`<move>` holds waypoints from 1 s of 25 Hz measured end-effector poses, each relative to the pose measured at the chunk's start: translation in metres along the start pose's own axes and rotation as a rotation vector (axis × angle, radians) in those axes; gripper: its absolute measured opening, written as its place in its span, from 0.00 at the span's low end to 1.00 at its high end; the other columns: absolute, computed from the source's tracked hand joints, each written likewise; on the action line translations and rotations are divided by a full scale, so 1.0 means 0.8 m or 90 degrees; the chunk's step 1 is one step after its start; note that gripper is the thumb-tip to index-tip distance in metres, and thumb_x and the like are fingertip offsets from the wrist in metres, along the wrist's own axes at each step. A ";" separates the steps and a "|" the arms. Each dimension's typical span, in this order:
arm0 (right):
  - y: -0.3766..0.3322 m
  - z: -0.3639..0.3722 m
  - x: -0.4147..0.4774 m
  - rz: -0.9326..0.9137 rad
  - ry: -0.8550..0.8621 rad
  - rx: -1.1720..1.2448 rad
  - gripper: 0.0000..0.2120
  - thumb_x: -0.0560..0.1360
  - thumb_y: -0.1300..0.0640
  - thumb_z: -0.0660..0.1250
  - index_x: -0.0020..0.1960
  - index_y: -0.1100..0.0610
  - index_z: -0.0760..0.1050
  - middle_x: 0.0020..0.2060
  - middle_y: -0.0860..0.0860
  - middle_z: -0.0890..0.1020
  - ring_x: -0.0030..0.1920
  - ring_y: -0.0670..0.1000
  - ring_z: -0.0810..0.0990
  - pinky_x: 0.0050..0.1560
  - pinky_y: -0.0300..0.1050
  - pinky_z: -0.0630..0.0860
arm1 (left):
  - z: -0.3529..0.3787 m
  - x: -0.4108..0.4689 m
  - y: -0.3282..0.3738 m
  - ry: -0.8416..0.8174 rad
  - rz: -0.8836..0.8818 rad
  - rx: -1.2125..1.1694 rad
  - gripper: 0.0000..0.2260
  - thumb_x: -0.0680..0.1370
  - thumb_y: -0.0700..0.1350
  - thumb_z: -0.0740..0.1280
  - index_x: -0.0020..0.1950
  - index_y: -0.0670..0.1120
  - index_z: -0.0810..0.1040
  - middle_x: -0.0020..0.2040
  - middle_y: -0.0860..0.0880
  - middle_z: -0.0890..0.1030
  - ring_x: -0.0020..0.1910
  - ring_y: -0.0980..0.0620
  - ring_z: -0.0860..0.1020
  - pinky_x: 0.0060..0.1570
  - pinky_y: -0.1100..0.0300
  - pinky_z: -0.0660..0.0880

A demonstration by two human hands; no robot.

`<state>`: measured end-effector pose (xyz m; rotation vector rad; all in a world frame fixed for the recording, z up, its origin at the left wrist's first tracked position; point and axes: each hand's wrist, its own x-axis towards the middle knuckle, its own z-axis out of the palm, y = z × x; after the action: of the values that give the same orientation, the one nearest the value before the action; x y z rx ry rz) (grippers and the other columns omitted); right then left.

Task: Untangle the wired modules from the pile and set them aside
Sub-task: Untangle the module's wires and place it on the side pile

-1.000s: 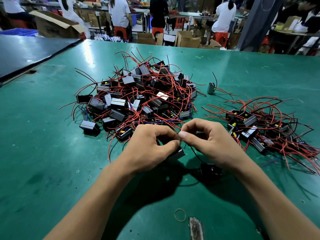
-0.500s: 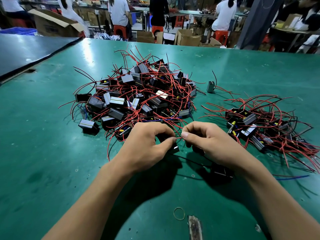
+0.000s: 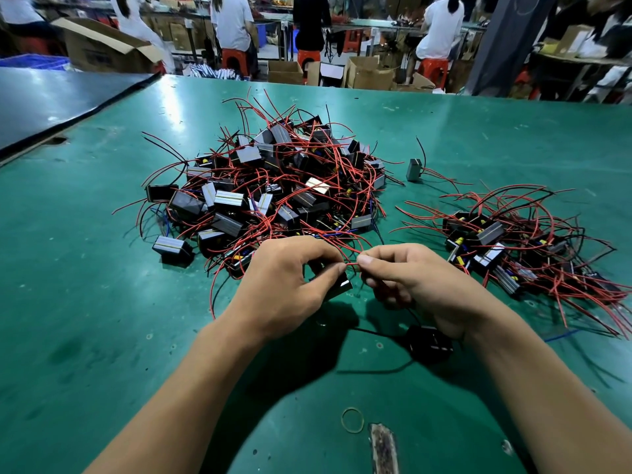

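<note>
Red wire (image 3: 351, 265) now shows as a short, taut stretch between the two thumbs, where a second ago the thumb tips were pressed together. The hands have drawn slightly apart, which I read as the snarl starting to give.

The left hand (image 3: 287, 285) has its fingers curled round the held module (image 3: 338, 285) and pinches the wire's left end. The right hand (image 3: 417, 285) pinches the other end between thumb and forefinger. Both hands work just at the near edge of the pile (image 3: 273, 186).

The held module's long axis lies roughly across the view, rising a little to the right. Its pale striped end points right, toward the other hand. The wire stretch runs almost level, left to right.

A second module (image 3: 429, 342) sits nearer than the pile, under the right wrist, about where it was half a second ago. Its black lead (image 3: 376, 333) trails off to the left. Whether it rests on the table (image 3: 85, 319) or hangs just above it, I cannot tell.

To the right of the pile lies the sorted heap (image 3: 513, 241), well apart from it. I judge the pair in hand is not yet free to join that heap.
</note>
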<state>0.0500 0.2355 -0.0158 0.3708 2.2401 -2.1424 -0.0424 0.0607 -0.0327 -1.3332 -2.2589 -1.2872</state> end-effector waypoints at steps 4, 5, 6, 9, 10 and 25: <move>0.006 0.007 0.006 -0.020 -0.008 0.132 0.07 0.75 0.57 0.67 0.44 0.61 0.75 0.30 0.49 0.75 0.24 0.42 0.67 0.24 0.30 0.64 | 0.003 -0.001 -0.003 0.001 -0.003 -0.017 0.02 0.75 0.41 0.74 0.47 0.46 0.85 0.40 0.57 0.84 0.40 0.64 0.79 0.42 0.68 0.75; 0.007 0.007 0.007 -0.022 -0.011 0.139 0.08 0.74 0.56 0.67 0.44 0.61 0.75 0.30 0.49 0.75 0.25 0.42 0.67 0.25 0.30 0.64 | 0.003 -0.001 -0.003 0.001 -0.006 -0.018 0.02 0.75 0.41 0.74 0.47 0.46 0.85 0.40 0.57 0.84 0.40 0.64 0.79 0.42 0.68 0.75; 0.009 0.008 0.008 -0.025 -0.009 0.136 0.08 0.74 0.56 0.67 0.44 0.61 0.75 0.30 0.49 0.75 0.25 0.43 0.67 0.25 0.30 0.64 | 0.003 -0.001 -0.003 0.004 -0.005 -0.019 0.02 0.74 0.41 0.74 0.46 0.46 0.85 0.40 0.57 0.83 0.40 0.64 0.79 0.42 0.67 0.76; 0.010 0.007 0.009 -0.047 -0.001 0.126 0.08 0.74 0.55 0.68 0.43 0.60 0.75 0.30 0.48 0.75 0.25 0.43 0.67 0.26 0.31 0.64 | 0.006 -0.001 0.003 0.046 0.013 -0.004 0.03 0.73 0.40 0.76 0.43 0.46 0.83 0.39 0.56 0.80 0.39 0.64 0.75 0.40 0.68 0.72; 0.010 0.007 0.010 -0.058 -0.002 0.125 0.08 0.74 0.54 0.67 0.43 0.60 0.76 0.30 0.48 0.76 0.26 0.43 0.67 0.26 0.31 0.64 | 0.008 -0.001 0.006 0.063 0.019 -0.005 0.04 0.73 0.40 0.76 0.43 0.45 0.82 0.39 0.55 0.79 0.38 0.63 0.74 0.40 0.69 0.70; 0.009 0.004 0.006 -0.085 0.055 0.034 0.12 0.73 0.50 0.69 0.47 0.58 0.82 0.32 0.48 0.79 0.29 0.43 0.70 0.29 0.33 0.65 | 0.014 -0.004 0.019 0.073 -0.126 -0.132 0.04 0.74 0.38 0.74 0.46 0.46 0.85 0.36 0.59 0.81 0.34 0.64 0.77 0.37 0.68 0.73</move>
<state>0.0461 0.2335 -0.0243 0.3287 2.3200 -2.2978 -0.0257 0.0703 -0.0325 -1.0849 -2.2745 -1.6597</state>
